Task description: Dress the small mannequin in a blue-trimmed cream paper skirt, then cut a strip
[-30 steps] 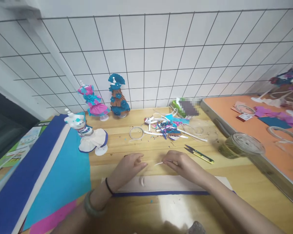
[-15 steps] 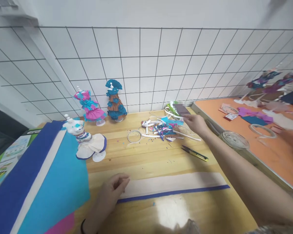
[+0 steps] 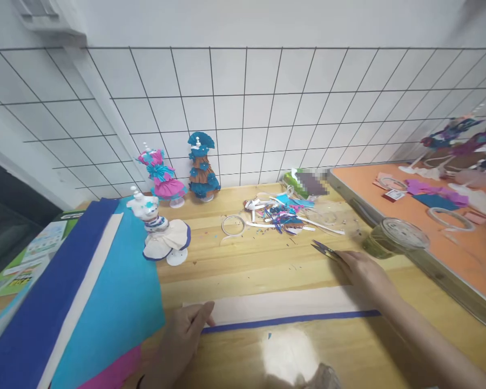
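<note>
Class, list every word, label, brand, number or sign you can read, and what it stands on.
No text can be read.
Green-edged leaflet, far left: printing too blurred.
Red-and-white card, right: print too small.
Green packet, at the back: nothing legible.

Strip [image 3: 283, 307] before snips [image 3: 322, 248]; scraps [image 3: 282, 213] behind; 3 figurines [image 3: 168, 237] left.

Bright light; white glare on near tabletop [image 3: 289, 351], soft shadows, wide-angle stretch at edges
</note>
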Available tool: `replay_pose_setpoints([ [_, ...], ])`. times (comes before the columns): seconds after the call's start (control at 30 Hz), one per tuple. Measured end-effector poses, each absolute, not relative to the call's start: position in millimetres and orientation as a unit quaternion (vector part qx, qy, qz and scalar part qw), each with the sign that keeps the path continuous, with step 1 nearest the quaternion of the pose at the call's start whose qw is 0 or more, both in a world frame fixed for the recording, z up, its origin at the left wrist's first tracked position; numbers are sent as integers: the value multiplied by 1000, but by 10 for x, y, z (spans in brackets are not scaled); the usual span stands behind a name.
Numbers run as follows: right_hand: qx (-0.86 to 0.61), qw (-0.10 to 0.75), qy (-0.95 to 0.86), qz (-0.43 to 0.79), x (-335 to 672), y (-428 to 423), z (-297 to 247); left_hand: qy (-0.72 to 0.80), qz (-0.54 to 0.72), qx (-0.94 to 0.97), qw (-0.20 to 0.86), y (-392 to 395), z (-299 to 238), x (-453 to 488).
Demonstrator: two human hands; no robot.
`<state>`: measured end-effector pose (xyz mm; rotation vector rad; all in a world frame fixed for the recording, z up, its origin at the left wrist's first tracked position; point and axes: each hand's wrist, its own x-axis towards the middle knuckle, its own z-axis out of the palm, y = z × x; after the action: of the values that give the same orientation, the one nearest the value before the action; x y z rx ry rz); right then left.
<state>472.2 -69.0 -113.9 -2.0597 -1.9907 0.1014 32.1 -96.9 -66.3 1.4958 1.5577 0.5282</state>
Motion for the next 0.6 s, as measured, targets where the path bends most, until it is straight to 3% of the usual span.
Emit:
replay_pose_setpoints([
  [0.13, -702, 193, -682, 66, 4463, -779, -1136, 610, 241, 611, 444, -959, -659, 432],
  [0.23, -684, 294, -627, 228, 4032, -871, -1006, 576, 275, 632, 440, -918, -663, 592],
  [0.33, -660, 327, -541, 405, 3558, -976, -816, 539, 313, 665, 412, -865, -664, 730],
  [0.5, -595, 363, -536, 476, 3055, -1058, -557, 481, 371, 768, 203, -784, -659, 773],
  [0.6, -562, 348, -588, 466, 2899, -1060, -498, 424, 340, 831, 118, -739, -619, 737],
])
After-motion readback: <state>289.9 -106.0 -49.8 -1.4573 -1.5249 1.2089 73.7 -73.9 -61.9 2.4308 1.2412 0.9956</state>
